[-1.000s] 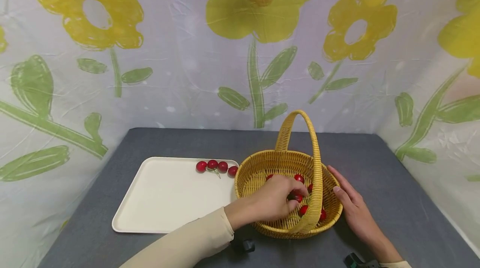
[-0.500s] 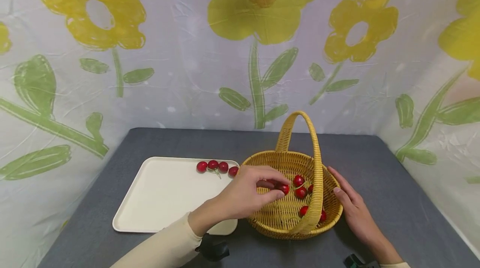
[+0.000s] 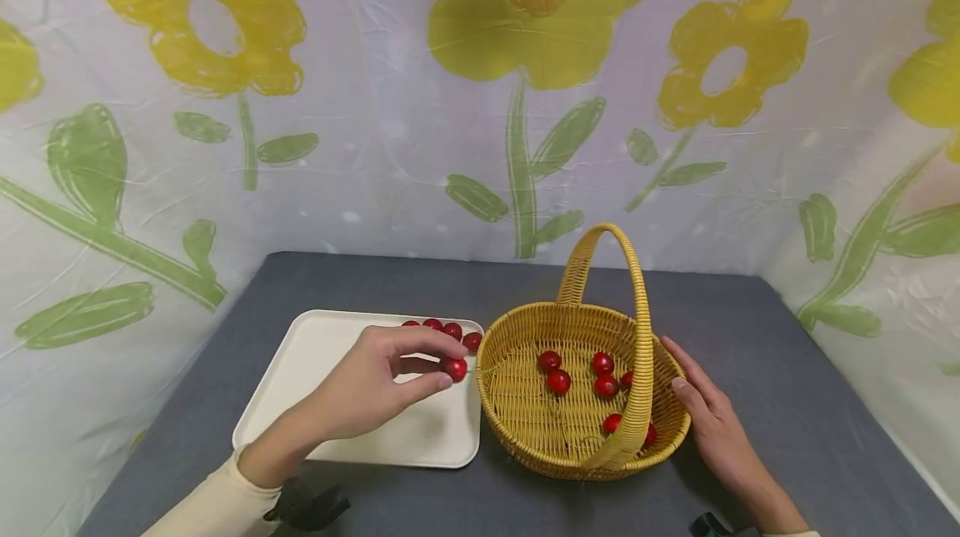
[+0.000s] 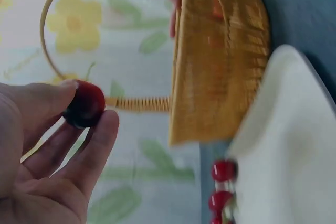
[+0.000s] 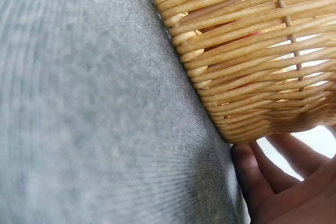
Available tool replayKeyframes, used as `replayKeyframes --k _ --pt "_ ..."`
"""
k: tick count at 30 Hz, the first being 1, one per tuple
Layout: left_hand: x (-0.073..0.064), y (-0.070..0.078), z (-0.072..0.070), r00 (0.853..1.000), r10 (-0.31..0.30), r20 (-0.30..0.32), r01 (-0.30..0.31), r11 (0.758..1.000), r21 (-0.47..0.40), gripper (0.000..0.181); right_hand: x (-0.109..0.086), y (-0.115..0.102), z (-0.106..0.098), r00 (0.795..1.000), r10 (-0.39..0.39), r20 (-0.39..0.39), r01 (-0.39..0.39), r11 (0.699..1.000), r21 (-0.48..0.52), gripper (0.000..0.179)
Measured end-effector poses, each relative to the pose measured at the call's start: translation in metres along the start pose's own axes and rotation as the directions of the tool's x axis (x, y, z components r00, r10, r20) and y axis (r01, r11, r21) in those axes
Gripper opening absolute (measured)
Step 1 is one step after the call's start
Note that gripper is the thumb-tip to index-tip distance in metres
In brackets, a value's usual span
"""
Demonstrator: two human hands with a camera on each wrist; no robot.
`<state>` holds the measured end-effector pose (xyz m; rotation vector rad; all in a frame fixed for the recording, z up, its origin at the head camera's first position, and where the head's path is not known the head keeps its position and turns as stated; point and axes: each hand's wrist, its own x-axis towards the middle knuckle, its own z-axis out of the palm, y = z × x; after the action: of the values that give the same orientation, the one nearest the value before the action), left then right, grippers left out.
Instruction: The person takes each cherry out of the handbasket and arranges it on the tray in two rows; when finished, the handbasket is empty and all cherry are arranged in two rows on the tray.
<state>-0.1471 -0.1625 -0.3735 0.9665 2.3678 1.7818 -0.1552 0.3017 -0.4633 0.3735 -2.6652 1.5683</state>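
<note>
Between thumb and fingertips, my left hand (image 3: 367, 387) pinches a red cherry (image 3: 454, 368) above the right part of a white tray (image 3: 296, 353). The left wrist view shows the same cherry (image 4: 88, 103) up close. A yellow wicker basket (image 3: 517, 447) with a tall arched handle stands right of the tray. Several cherries (image 3: 558, 381) lie inside it, some partly behind the handle. My right hand (image 3: 716, 424) rests against the basket's right side, fingers extended along the outside. In the right wrist view its fingertips touch the woven wall (image 5: 252, 98) low down near the table.
Several more cherries (image 3: 452, 330) sit in a row at the tray's back right corner, partly behind my left hand. A dark grey cloth (image 3: 720, 312) covers the table. Behind it hangs a white curtain (image 3: 375, 145) printed with yellow flowers.
My left hand has come up out of the basket with a cherry and moved left to above the tray. The right hand has stayed at the basket's side.
</note>
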Motion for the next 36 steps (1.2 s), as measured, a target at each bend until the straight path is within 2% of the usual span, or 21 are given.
replayKeyframes --k 7,10,14,19,24,32,36 --pt "-0.024 -0.023 -0.038 0.998 -0.053 -0.037 0.056 0.994 0.093 0.032 0.0 0.001 -0.001 1.0 0.013 -0.005 -0.013 1.0 0.0 0.053" --pt "-0.03 -0.036 -0.051 0.993 -0.1 -0.067 0.108 0.988 0.115 0.03 0.001 0.001 -0.001 1.0 0.014 -0.002 -0.014 1.0 0.004 0.053" --pt "-0.034 -0.052 -0.063 0.978 -0.18 -0.106 0.191 0.977 0.099 0.028 0.002 0.001 -0.002 1.0 0.006 -0.002 -0.006 1.0 0.003 0.053" --pt "-0.028 -0.069 -0.072 0.964 -0.231 -0.13 0.248 0.96 0.133 0.029 0.002 0.001 -0.001 1.0 0.001 -0.001 -0.001 1.0 0.005 0.053" --pt "-0.018 -0.082 -0.074 0.959 -0.242 -0.147 0.271 0.934 0.23 0.028 0.003 0.002 0.0 1.0 -0.005 0.008 0.005 1.0 0.019 0.053" --pt "0.0 -0.098 -0.072 0.967 -0.227 -0.117 0.254 0.898 0.359 0.033 0.002 0.002 0.0 1.0 -0.003 -0.003 0.003 1.0 0.023 0.053" --pt "0.006 -0.107 -0.069 0.971 -0.212 -0.11 0.239 0.863 0.445 0.032 0.002 0.002 0.001 1.0 0.002 -0.003 -0.002 1.0 0.019 0.053"
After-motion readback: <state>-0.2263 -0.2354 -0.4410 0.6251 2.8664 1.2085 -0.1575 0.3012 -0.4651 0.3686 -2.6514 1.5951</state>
